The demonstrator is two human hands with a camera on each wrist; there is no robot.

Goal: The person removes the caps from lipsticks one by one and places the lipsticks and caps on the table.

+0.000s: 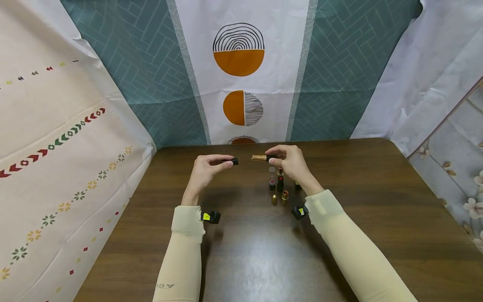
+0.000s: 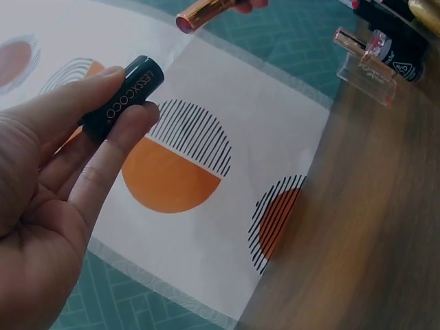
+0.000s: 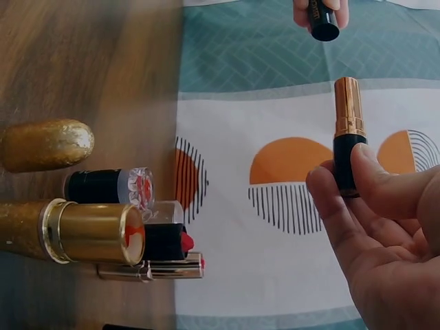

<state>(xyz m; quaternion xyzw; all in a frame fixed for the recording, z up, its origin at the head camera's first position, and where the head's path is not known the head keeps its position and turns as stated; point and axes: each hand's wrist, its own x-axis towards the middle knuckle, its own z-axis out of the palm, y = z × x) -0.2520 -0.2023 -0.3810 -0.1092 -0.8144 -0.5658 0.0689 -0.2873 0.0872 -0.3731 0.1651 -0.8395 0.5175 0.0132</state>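
My left hand (image 1: 201,174) pinches a black lipstick cap (image 2: 120,103) with pale lettering between thumb and fingers, raised above the far part of the table. Across from it, my right hand (image 1: 294,165) grips the black base of an uncapped lipstick (image 3: 349,113). The lipstick's copper-gold tube (image 1: 258,158) points left toward the cap, with a gap between them. A reddish tip (image 2: 184,25) shows at the tube's end in the left wrist view.
Below my right hand, several cosmetics stand on the brown table (image 1: 241,251): a clear-topped tube (image 1: 272,178), a dark lipstick (image 1: 280,183), an open gold lipstick (image 3: 96,232) and a rounded gold cap (image 3: 48,144). A patterned cloth (image 1: 241,8) hangs behind the far edge.
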